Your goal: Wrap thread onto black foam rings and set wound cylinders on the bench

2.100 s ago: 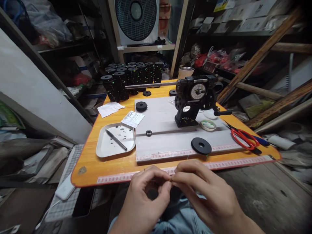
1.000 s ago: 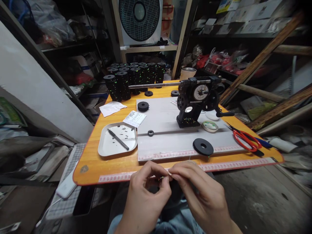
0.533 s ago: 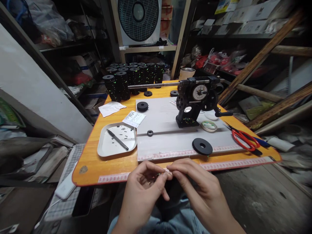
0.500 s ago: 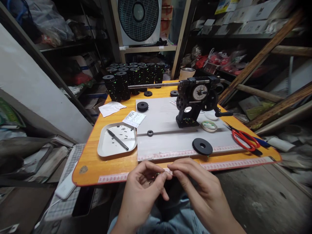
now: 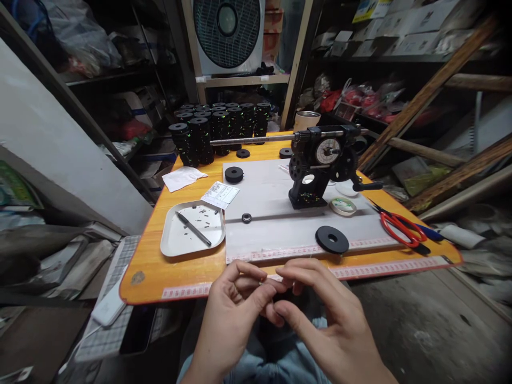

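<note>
Hands close together — black disc just beyond

pen in tray, left | machine on board behind front disc | scissors right

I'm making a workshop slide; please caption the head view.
Left hand and right hand close together by an orange table bearing a cranked machine and red-handled scissors.

Table-edge measuring tape, paper slip, machine dial, all markings illegible
</note>
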{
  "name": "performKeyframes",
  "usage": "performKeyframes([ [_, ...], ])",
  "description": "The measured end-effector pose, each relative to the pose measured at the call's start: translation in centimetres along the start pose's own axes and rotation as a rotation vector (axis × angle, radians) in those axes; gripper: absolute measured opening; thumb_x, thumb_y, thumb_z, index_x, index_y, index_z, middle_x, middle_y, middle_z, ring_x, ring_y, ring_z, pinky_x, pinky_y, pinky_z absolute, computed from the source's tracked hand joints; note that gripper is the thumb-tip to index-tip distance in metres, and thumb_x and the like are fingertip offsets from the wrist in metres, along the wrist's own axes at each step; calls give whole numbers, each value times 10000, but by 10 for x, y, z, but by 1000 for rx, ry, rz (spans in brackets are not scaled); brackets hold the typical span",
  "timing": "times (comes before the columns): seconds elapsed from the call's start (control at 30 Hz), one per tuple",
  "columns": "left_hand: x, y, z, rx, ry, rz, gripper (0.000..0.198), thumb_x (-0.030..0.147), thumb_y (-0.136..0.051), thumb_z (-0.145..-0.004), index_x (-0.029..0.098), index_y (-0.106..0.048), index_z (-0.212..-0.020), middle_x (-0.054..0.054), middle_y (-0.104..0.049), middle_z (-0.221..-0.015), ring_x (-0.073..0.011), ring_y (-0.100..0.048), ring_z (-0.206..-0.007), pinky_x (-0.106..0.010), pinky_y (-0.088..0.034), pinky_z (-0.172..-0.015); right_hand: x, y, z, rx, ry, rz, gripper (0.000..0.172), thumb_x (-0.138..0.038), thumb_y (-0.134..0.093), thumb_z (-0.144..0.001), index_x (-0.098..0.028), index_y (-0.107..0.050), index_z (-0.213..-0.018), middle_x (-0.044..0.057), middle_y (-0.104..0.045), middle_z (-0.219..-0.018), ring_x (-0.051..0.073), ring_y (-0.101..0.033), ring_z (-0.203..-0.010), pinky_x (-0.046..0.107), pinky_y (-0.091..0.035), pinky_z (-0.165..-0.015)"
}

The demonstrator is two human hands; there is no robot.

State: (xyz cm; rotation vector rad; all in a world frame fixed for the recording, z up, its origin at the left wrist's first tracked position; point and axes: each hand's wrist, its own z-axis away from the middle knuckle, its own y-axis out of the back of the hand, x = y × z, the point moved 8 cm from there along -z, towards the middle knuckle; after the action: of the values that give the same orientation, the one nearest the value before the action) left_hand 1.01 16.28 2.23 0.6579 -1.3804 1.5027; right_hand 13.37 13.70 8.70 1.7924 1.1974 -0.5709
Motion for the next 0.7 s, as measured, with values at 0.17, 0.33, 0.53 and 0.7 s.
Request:
performKeyframes([
  [0.17, -1, -2, 5, 50, -2, -37, 228, 229, -758, -769, 180, -550, -848, -23, -760, -718, -105, -653, -526, -200, -521, -550, 9, -1, 4, -28, -48, -27, 260, -162, -636, -887, -272, -613, -1122, 9, -617, -991, 124, -603, -830, 208, -507, -735],
  [0.33, 1, -3, 8, 104, -6, -104, 252, 180, -712, -787, 207, -465, -829, -19, -766, -727, -91, -634, -498, -192, -495, -558, 23, 0, 5, -48, -181, -132, 221, -227, -617, -923, -315, -617, -1125, 3, -623, -1026, 135, -611, -871, 227, -503, -760],
  [0.53, 4, -10, 12, 76, -38, -207, 237, 257, -748, -770, 195, -520, -778, 19, -689, -682, -106, -636, -540, -203, -509, -548, 25, 0, -1, -44, -214, -376, 113, -213, -623, -919, -298, -697, -919, 4, -624, -944, 149, -618, -880, 254, -497, -759],
  [0.7, 6, -13, 15, 3, -29, -229, 183, 300, -725, -792, 163, -652, -889, -31, -704, -780, -100, -604, -562, -214, -534, -541, 27, 7, -5, -34, -197, -366, 119, -201, -639, -907, -297, -706, -888, 3, -612, -937, 140, -608, -898, 227, -493, -738],
])
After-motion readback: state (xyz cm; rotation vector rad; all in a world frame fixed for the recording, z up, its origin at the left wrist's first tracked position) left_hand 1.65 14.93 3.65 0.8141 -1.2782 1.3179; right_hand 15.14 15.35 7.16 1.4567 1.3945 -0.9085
